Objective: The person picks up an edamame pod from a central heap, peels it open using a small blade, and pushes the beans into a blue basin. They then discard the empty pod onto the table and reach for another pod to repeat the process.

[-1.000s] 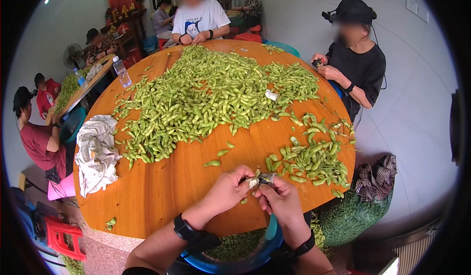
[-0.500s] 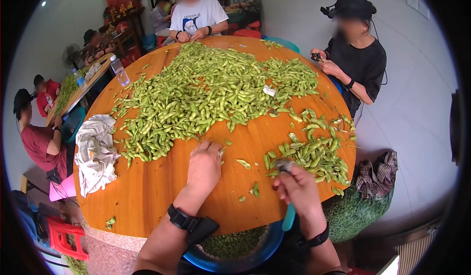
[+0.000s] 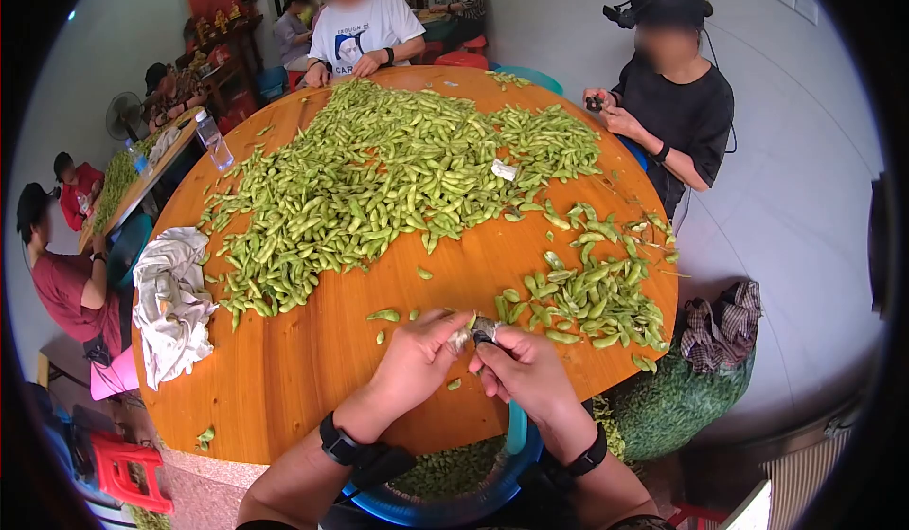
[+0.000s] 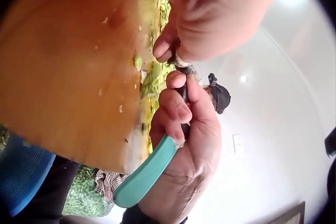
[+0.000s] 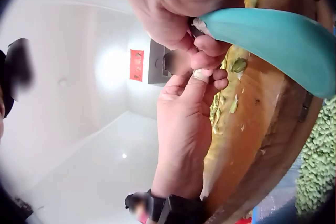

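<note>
In the head view my left hand and right hand meet above the near edge of the round wooden table. My left thumb and fingers pinch a small green edamame pod, mostly hidden by the fingertips. A whitish covering shows at the left thumb tip. Curled round a tool with a curved teal handle, my right fingers bring its dark end against the left fingertips; this working end is largely hidden. The right wrist view shows the handle pointing away from the joined hands.
A large heap of edamame pods covers the table's middle, with a smaller pile at right. Below the edge sits a blue basin of green beans. A white cloth lies left; a person sits at right.
Half a second ago my hands were apart, the left at the table by the big heap, the right near the small pile. Now they are together again, as they were a second ago.
</note>
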`<state>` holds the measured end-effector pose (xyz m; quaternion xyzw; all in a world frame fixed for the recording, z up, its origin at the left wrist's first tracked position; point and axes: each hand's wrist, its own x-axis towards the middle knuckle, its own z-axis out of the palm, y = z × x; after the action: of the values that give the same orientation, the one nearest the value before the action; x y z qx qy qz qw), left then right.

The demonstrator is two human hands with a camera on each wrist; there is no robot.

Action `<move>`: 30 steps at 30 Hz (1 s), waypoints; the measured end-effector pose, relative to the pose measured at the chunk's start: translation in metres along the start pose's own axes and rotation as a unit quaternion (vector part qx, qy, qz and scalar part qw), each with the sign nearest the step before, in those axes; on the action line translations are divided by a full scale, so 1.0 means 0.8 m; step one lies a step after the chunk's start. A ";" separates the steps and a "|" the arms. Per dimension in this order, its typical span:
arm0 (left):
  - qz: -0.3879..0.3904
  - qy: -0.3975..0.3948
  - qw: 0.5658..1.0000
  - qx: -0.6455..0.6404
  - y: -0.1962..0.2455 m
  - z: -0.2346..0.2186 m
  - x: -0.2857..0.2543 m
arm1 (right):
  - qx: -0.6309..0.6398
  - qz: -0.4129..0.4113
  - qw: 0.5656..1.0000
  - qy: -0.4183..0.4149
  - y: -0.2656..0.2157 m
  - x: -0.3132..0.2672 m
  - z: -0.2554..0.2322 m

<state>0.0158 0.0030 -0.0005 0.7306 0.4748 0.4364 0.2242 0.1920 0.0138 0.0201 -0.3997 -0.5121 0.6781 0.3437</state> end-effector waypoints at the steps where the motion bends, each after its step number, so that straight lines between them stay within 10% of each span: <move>1: 0.000 0.001 1.000 0.000 0.003 0.000 0.001 | -0.010 -0.006 1.000 0.008 0.000 0.000 0.000; 21: -0.004 0.017 1.000 0.011 -0.002 0.006 -0.004 | 0.015 0.001 0.999 0.046 0.012 0.007 0.008; 23: -0.193 -0.003 0.957 -0.215 -0.005 0.004 -0.003 | 0.018 0.004 0.999 0.039 0.008 0.007 0.008; 27: -0.252 -0.056 0.931 -0.257 -0.004 -0.007 0.003 | -0.021 -0.010 0.999 0.036 0.012 0.007 0.011; 30: -0.100 -0.009 0.994 -0.052 -0.010 0.001 -0.002 | -0.059 -0.035 0.997 0.042 0.018 0.004 0.017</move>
<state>0.0123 0.0053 -0.0072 0.6708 0.5205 0.4288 0.3087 0.1780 0.0077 0.0079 -0.4293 -0.5498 0.6171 0.3641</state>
